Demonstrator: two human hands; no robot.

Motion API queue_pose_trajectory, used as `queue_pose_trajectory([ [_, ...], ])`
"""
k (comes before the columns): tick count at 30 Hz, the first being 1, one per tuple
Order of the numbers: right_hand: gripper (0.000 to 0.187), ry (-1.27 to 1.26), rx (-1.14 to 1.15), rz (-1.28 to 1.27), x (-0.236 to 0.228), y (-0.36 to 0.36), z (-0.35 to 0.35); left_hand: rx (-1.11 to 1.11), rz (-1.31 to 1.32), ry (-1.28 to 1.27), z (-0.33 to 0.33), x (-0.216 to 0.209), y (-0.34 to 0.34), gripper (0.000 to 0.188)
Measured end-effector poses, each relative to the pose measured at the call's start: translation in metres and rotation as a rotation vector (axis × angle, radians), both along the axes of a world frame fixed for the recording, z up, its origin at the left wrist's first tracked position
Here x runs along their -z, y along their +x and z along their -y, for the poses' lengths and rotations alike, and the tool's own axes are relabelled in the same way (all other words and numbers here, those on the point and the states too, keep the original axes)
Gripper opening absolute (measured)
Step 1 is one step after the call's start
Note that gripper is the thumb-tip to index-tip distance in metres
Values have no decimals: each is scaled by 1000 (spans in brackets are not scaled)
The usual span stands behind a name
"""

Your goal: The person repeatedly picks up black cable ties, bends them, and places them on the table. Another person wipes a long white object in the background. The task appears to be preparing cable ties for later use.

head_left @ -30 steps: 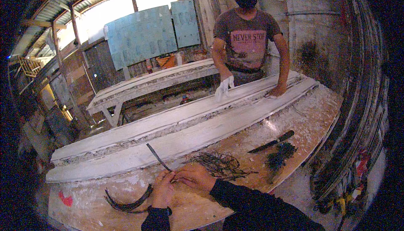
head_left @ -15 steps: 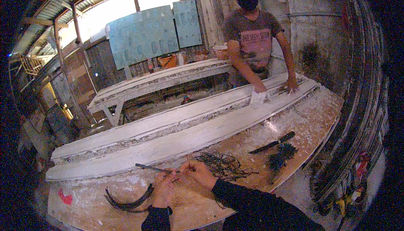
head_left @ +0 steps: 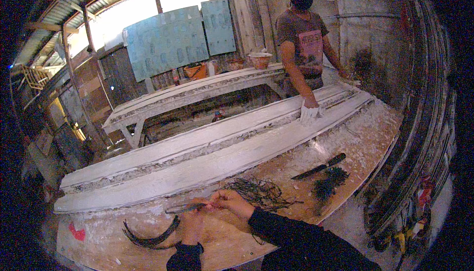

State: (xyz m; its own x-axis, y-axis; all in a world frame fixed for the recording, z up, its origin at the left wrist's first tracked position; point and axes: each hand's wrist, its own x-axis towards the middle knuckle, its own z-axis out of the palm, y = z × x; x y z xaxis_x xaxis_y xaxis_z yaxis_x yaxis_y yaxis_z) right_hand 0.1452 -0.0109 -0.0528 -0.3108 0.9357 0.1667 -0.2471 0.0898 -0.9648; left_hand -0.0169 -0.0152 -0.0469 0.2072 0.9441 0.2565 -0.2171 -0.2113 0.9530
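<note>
My left hand (head_left: 191, 224) is closed around a thin dark strip (head_left: 178, 208), whose free end points left over the table and looks smeared. Close beside it, my right hand (head_left: 233, 203) pinches with thumb and fingertips near the strip's right end; what exactly lies between those fingertips is too small to make out. A tangle of thin dark strands (head_left: 264, 193) lies just beyond and right of my right hand. Left of my left wrist rests a curved bundle of dark strips (head_left: 148, 241). Farther right are a dark-handled knife (head_left: 320, 166) and a heap of short dark pieces (head_left: 330, 183).
The wooden tabletop (head_left: 296, 207) is dusted with white flakes and has a red scrap (head_left: 76, 231) on it. Long whitened moulds (head_left: 207, 155) run across its far side. A person (head_left: 308, 48) stands behind them, one white-coated hand on the mould. Another whitened bench (head_left: 197, 89) stands behind.
The strip has swung and its free end sits lower, blurred, as my left hand turns. The other person has straightened and shifted right, lifting one hand off the mould.
</note>
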Motion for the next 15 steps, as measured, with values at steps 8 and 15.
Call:
queue_pose_trajectory([
  [8,7,32,3,97,1,3,-3,-119,-25,38,0,15,3,12],
  [15,9,33,-39,62,-5,-1,3,-102,-22,72,-6,15,3,14],
])
